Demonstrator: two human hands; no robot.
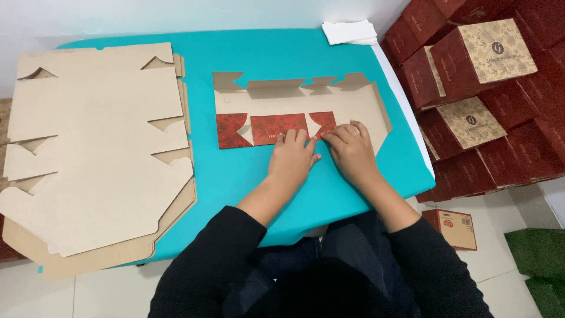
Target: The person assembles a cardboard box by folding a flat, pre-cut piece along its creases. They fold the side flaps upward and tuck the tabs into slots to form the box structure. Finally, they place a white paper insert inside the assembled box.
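Setting: a small packaging workshop for manual box assembly. Evidence: a work table with a turquoise cover [259, 53] stands against a plain white wall. On its left side lies a stack of flat, die-cut brown cardboard blanks [97, 153]. One partly folded cardboard blank with a red patterned outer face [294, 109] lies at the table centre. Beside the table, on the right, finished dark-red boxes with beige patterned lids [488, 88] are piled many deep. A small stack of white paper sheets [350, 31] rests on the far table edge. The floor is of pale tiles [494, 282].
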